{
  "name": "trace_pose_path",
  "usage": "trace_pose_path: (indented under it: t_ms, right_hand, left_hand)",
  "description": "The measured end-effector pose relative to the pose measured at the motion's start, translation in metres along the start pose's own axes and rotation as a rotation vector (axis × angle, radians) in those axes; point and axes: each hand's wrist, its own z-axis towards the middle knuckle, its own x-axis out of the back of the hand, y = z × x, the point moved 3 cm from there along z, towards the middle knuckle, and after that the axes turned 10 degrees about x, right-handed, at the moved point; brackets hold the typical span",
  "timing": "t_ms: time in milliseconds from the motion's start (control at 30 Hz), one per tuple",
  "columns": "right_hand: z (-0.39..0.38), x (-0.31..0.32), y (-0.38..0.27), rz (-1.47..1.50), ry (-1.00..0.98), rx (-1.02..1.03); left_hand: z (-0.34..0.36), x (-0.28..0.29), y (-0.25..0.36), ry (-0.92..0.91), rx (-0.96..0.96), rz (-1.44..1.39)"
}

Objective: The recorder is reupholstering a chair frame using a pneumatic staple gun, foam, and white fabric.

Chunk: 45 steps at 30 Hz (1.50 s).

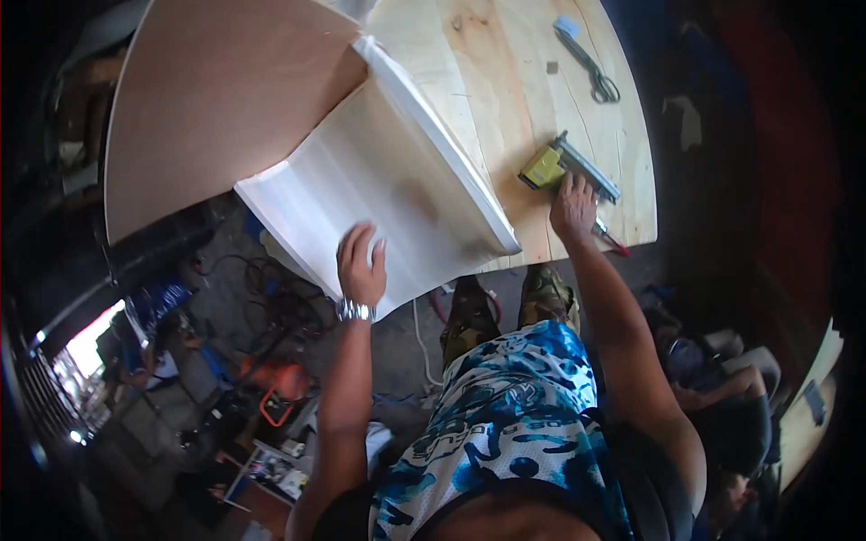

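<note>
A white fabric-covered box-like piece (397,167), with raised edges and a smooth inner face, lies tilted on the wooden table. My left hand (362,270) is over its near left part, fingers loosely stretched and thumb apart, holding nothing. Whether the fingertips touch the fabric I cannot tell. A metal watch is on that wrist. My right hand (574,209) has its fingers round the handle of a yellow-green staple gun (544,169) at the table's right side. A red-ended hose fitting (613,240) sticks out beside that wrist.
Scissors (595,77) lie at the far right of the pale wooden table (505,108), near a small blue item (566,26). A large brown panel (225,99) stands at the left. Hoses (271,288) and tools clutter the floor. Another person (731,397) is at the lower right.
</note>
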Motion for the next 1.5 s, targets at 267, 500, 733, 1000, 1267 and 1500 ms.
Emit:
trace_pose_path:
  t_ms: [267,500,733,1000,1267,1500]
  right_hand:
    - [-0.004,0.034,0.038,0.504,-0.215,-0.053]
    - [-0.037,0.120,0.054,1.407,-0.349,-0.384]
    - [-0.034,0.087,0.035,2.422,-0.416,-0.882]
    - [-0.027,0.052,-0.002,2.446,-0.643,-0.994]
    - [-0.010,0.060,-0.011,2.372,-0.674,-0.926]
    - [-0.014,0.055,-0.012,2.388,-0.707,-0.963]
  left_hand:
    - [0.201,-0.079,0.130,-0.547,-0.564,0.312]
    - [0.211,-0.139,0.140,-1.038,-0.330,0.805]
    - [0.204,-0.142,0.144,-0.921,-0.328,0.954]
    - [0.206,-0.145,0.135,-0.713,-0.376,0.850]
    - [0.184,-0.103,0.116,-0.641,-0.611,0.540]
    - [0.254,-0.086,0.080,-0.387,-0.624,0.752]
